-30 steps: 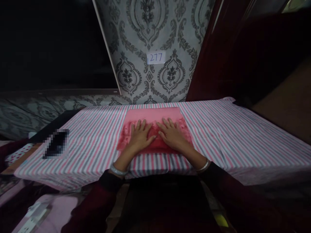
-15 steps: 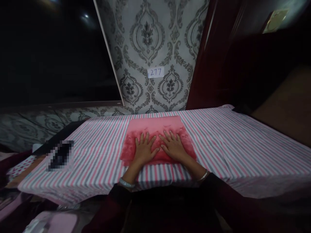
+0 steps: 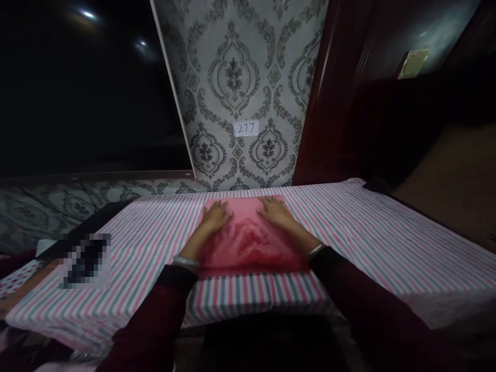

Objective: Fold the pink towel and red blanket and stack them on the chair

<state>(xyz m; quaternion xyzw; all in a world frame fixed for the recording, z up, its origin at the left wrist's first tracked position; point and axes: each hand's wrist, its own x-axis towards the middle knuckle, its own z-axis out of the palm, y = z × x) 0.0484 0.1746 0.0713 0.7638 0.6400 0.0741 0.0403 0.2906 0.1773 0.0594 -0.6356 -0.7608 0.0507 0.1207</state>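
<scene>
A folded pink and red cloth [image 3: 250,240] lies flat on a table covered with a pink, grey and white striped sheet [image 3: 360,243]. My left hand [image 3: 214,215] rests palm down near the cloth's far left corner, fingers spread. Near the far right corner lies my right hand [image 3: 273,209], also flat with fingers apart. Neither hand grips anything. Both wrists wear bangles and dark red sleeves.
A dark blurred object [image 3: 84,260] sits on the sheet at the left. Behind the table stands a grey damask-patterned wall with a small label reading 277 [image 3: 245,128]. A dark red door or panel [image 3: 333,103] rises at the right. The left background is dark.
Both hands have slid away from me, from the near middle of the cloth to its far corners, and moved apart. The camera has tilted, so the table sits lower in view.
</scene>
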